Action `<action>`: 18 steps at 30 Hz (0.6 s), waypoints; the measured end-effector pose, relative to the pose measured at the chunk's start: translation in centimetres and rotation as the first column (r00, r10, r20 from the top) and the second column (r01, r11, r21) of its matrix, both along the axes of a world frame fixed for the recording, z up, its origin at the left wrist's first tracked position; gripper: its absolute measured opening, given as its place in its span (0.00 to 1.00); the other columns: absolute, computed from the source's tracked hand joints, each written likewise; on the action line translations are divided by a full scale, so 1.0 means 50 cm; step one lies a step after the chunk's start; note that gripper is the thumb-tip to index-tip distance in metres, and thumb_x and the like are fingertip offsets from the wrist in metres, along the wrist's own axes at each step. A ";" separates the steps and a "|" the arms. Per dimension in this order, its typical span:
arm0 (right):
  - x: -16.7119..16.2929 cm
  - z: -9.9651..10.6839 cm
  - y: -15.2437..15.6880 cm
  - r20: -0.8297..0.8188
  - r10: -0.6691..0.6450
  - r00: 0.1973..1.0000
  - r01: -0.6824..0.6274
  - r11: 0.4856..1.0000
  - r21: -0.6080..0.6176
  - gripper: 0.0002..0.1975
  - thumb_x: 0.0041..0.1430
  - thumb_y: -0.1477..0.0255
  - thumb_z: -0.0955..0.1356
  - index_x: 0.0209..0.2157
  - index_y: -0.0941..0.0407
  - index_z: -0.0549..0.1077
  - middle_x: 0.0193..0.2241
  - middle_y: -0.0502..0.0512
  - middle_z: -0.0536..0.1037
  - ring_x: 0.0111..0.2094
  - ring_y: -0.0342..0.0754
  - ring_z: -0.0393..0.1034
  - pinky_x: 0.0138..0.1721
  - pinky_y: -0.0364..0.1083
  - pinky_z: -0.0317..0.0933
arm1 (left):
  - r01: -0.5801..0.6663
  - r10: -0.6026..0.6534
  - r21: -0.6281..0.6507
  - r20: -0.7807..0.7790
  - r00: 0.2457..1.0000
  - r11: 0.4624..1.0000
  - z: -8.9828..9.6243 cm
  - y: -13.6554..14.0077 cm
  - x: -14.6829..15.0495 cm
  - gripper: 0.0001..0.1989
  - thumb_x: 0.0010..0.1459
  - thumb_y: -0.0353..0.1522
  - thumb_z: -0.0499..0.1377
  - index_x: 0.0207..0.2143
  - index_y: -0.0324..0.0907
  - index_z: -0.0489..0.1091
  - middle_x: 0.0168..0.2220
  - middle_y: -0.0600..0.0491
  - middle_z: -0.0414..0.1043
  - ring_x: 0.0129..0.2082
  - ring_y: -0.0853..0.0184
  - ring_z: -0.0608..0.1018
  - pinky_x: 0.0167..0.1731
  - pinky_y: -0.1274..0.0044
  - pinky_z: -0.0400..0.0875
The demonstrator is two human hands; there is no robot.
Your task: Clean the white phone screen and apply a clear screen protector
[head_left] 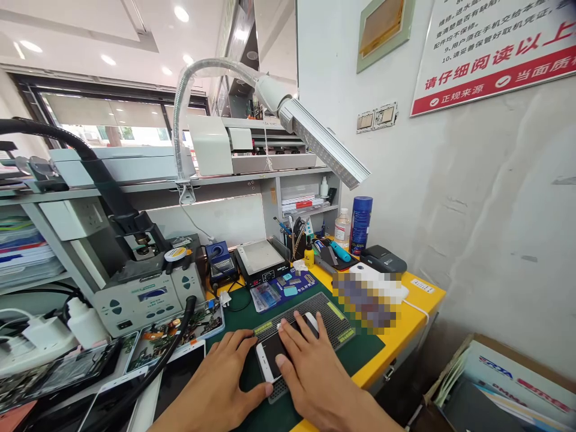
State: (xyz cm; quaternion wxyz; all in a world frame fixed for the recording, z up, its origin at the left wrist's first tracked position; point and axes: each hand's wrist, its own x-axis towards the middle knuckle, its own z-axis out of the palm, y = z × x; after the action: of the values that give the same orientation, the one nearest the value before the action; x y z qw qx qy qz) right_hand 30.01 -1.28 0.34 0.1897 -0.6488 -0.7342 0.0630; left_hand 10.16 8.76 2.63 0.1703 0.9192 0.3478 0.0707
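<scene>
A white-framed smartphone (266, 361) with a dark screen lies face up on a grey perforated mat (321, 312). My left hand (227, 369) is at the phone's near-left end, its thumb by the lower corner and its index finger by the upper one, bracing that end between them. Across the dark screen lies my right hand (308, 360), flat with its fingers spread, covering much of the phone. A small white bit shows beside its fingertips; what it is I cannot make out. Beneath the mat is a dark green work mat (366, 351).
To the left are a tray of circuit boards (180, 333), more phones (119, 399) and a grey soldering station (148, 297) with a black hose. Behind stand a heating plate (261, 261) and a yellow bottle (308, 255). A lamp (326, 141) hangs overhead. An open carton (508, 384) is at right.
</scene>
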 end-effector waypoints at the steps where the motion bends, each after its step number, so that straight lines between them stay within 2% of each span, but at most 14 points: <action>1: -0.011 0.002 0.001 -0.010 0.021 1.000 -0.021 1.000 -0.003 0.29 0.72 0.59 0.48 0.68 0.55 0.50 0.68 0.53 0.51 0.69 0.61 0.34 0.64 0.70 0.22 | -0.001 0.001 -0.003 0.009 1.000 1.000 0.000 0.000 0.000 0.33 0.54 0.49 0.59 0.59 0.46 0.65 0.61 0.47 0.63 0.59 0.53 0.67 0.58 0.65 0.62; 6: -0.055 0.007 0.007 -0.031 0.128 0.991 -0.128 0.992 0.000 0.30 0.71 0.59 0.50 0.67 0.58 0.53 0.67 0.57 0.52 0.69 0.63 0.33 0.63 0.72 0.21 | 0.027 -0.027 0.002 0.030 0.999 1.000 0.001 0.001 0.000 0.30 0.55 0.38 0.56 0.60 0.45 0.62 0.61 0.47 0.63 0.60 0.57 0.66 0.60 0.66 0.61; 12: -0.071 0.019 0.010 -0.059 0.183 0.981 -0.184 0.983 -0.007 0.30 0.71 0.59 0.50 0.66 0.60 0.55 0.67 0.58 0.54 0.69 0.64 0.35 0.62 0.74 0.22 | 0.042 -0.042 -0.004 -0.004 0.999 0.999 -0.002 0.006 -0.002 0.34 0.45 0.30 0.56 0.58 0.42 0.64 0.61 0.47 0.64 0.60 0.58 0.66 0.60 0.68 0.60; 15: -0.070 0.021 0.006 -0.052 0.218 0.974 -0.220 0.975 -0.036 0.30 0.71 0.59 0.51 0.67 0.60 0.55 0.67 0.59 0.53 0.68 0.66 0.35 0.60 0.76 0.22 | 0.037 -0.037 0.010 -0.012 0.999 0.999 -0.006 0.010 -0.004 0.36 0.44 0.30 0.57 0.60 0.42 0.62 0.61 0.46 0.63 0.61 0.57 0.65 0.61 0.67 0.59; 18: -0.069 0.014 0.000 -0.058 0.232 0.971 -0.234 0.972 -0.034 0.30 0.70 0.59 0.52 0.67 0.60 0.54 0.67 0.58 0.53 0.68 0.66 0.36 0.60 0.76 0.23 | 0.048 -0.048 0.013 0.001 0.999 0.999 -0.010 0.012 -0.006 0.34 0.49 0.35 0.59 0.61 0.43 0.62 0.62 0.46 0.62 0.62 0.56 0.64 0.61 0.66 0.59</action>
State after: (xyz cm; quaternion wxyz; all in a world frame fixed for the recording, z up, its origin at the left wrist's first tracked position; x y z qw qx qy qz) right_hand 26.57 -1.30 1.04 0.1876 -0.5600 -0.7984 0.1171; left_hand 9.85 9.38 2.13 0.1661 0.9284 0.3249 0.0696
